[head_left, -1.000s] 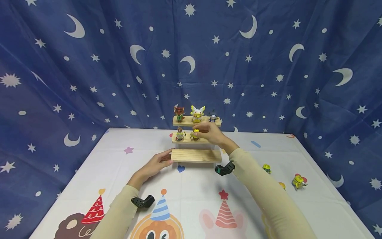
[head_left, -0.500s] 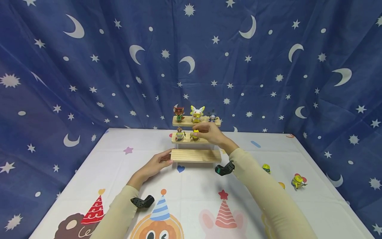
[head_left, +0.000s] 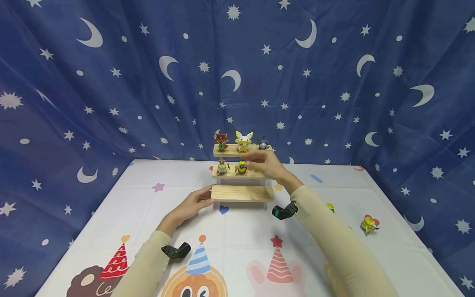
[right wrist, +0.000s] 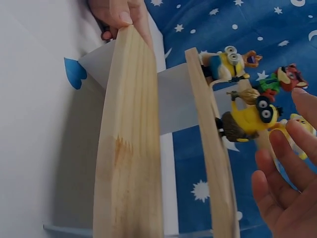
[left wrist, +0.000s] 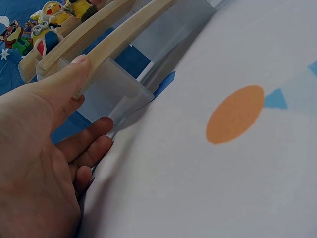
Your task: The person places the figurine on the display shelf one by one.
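Through the head view I see the right hand (head_left: pixel 265 164), fingers parted and holding nothing, beside the yellow figurine (head_left: pixel 241 167) on the middle board (head_left: pixel 256 176) just below frame centre, my left hand (head_left: pixel 191 204) gripping the bottom board's (head_left: pixel 243 194) left end.

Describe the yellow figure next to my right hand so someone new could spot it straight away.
On the table is a three-tier wooden stand. On its middle shelf, beside the right hand, stands the yellow figure. Black goggles and a brown skirt set it apart from its crowned neighbour.
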{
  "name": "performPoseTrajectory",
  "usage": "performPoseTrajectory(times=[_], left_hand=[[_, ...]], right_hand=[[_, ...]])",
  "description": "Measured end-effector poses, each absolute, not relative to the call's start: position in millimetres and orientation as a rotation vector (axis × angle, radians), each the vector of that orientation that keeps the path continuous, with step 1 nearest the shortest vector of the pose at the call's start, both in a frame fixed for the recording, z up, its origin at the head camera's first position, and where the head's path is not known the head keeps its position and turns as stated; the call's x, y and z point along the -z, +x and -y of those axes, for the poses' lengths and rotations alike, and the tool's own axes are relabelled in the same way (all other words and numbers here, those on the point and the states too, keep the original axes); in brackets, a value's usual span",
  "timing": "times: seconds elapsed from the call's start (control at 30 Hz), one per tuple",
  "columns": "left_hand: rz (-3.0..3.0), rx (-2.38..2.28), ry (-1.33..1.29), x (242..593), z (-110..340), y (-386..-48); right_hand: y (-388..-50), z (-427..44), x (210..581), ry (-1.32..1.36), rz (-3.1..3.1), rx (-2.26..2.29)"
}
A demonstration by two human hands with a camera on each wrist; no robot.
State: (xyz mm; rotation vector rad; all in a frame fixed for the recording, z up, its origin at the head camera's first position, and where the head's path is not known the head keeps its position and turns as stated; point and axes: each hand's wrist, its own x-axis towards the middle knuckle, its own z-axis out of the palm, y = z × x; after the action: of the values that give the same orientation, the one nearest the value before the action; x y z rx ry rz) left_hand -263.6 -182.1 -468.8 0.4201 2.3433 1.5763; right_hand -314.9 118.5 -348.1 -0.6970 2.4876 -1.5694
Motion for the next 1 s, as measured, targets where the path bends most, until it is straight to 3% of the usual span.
performPoseTrajectory(times=[0.4,1.0], left_hand=[[-2.346,-1.574,0.472,468.2,185.4,-268.7],[-2.343,-1.558,0.477,465.7,183.8,-264.5]], right_hand=[[-294.7,-159.8,333.8,-0.711,-2.591,1.484],[-234.7,-244.1,354.5,-0.703,-2.781,1.29]])
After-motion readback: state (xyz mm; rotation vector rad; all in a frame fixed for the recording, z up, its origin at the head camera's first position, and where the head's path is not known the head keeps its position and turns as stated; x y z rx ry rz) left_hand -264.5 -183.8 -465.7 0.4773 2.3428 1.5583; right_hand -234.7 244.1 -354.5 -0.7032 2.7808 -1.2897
